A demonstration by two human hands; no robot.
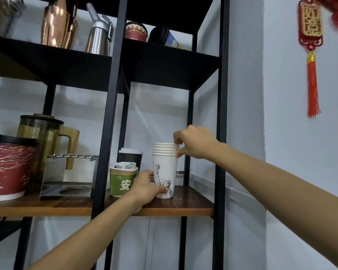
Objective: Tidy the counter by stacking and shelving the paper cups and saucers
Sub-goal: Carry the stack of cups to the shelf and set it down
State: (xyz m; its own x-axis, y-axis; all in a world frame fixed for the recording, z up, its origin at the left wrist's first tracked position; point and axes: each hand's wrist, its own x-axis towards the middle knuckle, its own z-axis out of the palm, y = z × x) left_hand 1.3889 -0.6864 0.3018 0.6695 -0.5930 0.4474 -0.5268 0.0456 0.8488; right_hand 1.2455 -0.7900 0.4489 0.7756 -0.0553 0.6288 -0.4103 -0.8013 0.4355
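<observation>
A stack of several white paper cups (165, 164), printed with a black statue drawing, stands upright on the wooden shelf (191, 205) of a black metal rack. My left hand (146, 189) grips the stack's base from the left. My right hand (193, 142) pinches the rims at the top of the stack from the right. No saucers are in view.
Left of the stack stand a green-sleeved cup (122, 182) and a black lidded cup (130, 156). Further left are a red lidded cup (10, 168), a metal stand (66, 178) and a brown pitcher (47, 137). Black uprights (220, 133) frame the bay; jugs and cups fill the upper shelf.
</observation>
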